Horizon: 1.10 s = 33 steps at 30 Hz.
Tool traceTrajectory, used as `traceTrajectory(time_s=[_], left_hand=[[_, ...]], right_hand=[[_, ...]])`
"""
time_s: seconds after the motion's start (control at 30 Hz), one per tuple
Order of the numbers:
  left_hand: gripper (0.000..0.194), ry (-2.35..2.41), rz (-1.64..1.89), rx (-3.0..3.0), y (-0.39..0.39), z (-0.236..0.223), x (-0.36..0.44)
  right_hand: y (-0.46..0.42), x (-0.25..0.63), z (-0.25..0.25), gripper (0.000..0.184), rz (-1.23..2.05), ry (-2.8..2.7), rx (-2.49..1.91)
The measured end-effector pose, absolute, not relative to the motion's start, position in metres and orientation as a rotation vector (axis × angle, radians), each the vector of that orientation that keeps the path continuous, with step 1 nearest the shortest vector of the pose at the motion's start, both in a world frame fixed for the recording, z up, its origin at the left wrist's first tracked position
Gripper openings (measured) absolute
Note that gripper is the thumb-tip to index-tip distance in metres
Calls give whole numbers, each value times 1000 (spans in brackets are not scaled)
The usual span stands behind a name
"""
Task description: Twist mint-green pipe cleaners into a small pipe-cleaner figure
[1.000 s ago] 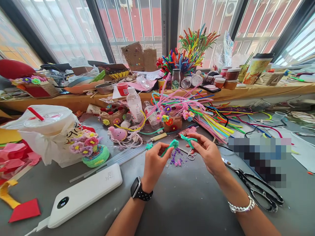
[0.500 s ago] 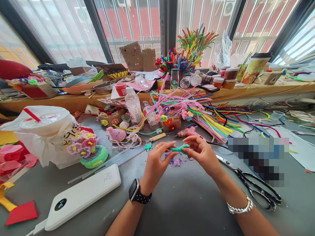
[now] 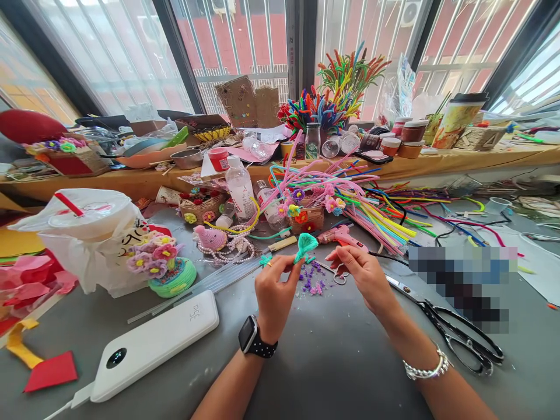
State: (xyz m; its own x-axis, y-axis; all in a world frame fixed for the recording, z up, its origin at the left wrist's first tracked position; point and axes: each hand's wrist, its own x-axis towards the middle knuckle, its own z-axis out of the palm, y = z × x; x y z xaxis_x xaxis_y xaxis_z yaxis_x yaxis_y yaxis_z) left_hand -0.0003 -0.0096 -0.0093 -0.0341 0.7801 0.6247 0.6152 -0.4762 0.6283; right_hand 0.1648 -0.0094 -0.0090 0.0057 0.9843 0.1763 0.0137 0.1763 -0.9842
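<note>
My left hand (image 3: 272, 291) is closed in a pinch on the stem of a small teal pipe-cleaner shape (image 3: 305, 245), held upright above the grey table (image 3: 332, 361). My right hand (image 3: 365, 277) hovers just to its right with fingers curled and thumb near forefinger; nothing shows between them. Under the hands lie purple pipe-cleaner scraps (image 3: 312, 284) and small scissors (image 3: 335, 272). A pink glue gun (image 3: 339, 235) rests just beyond my right hand.
Large black scissors (image 3: 459, 338) lie at right. A white power bank (image 3: 153, 344) sits at left, near a flower ornament (image 3: 164, 265) and a bagged drink cup (image 3: 87, 233). Loose pipe cleaners (image 3: 371, 210), bottles and baskets crowd the back.
The teal piece was held level between both hands; now my left hand alone holds it upright and my right hand has let go and drawn slightly away.
</note>
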Motion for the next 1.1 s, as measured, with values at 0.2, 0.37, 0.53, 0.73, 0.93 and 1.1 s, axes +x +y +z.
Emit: traceTrajectory(time_s=[0.2, 0.37, 0.53, 0.73, 0.93, 1.1], left_hand=[[13, 1371, 1362, 2367, -11, -16, 6], [27, 1358, 1295, 2192, -7, -13, 6], [40, 994, 1086, 1510, -5, -5, 4], [18, 884, 1099, 1160, -7, 0, 4], [16, 938, 1026, 1136, -6, 2, 2], [20, 1076, 946, 1504, -8, -4, 6]], right_hand=[[-13, 157, -8, 27, 1036, -1360, -1107], [-18, 157, -7, 20, 737, -1402, -1132], [-22, 156, -12, 23, 311, -1593, -1051], [-22, 151, -13, 31, 325, -1757, -953], [-21, 151, -7, 16, 414, -1624, -1093], [-21, 151, -7, 14, 468, -1645, -1089]])
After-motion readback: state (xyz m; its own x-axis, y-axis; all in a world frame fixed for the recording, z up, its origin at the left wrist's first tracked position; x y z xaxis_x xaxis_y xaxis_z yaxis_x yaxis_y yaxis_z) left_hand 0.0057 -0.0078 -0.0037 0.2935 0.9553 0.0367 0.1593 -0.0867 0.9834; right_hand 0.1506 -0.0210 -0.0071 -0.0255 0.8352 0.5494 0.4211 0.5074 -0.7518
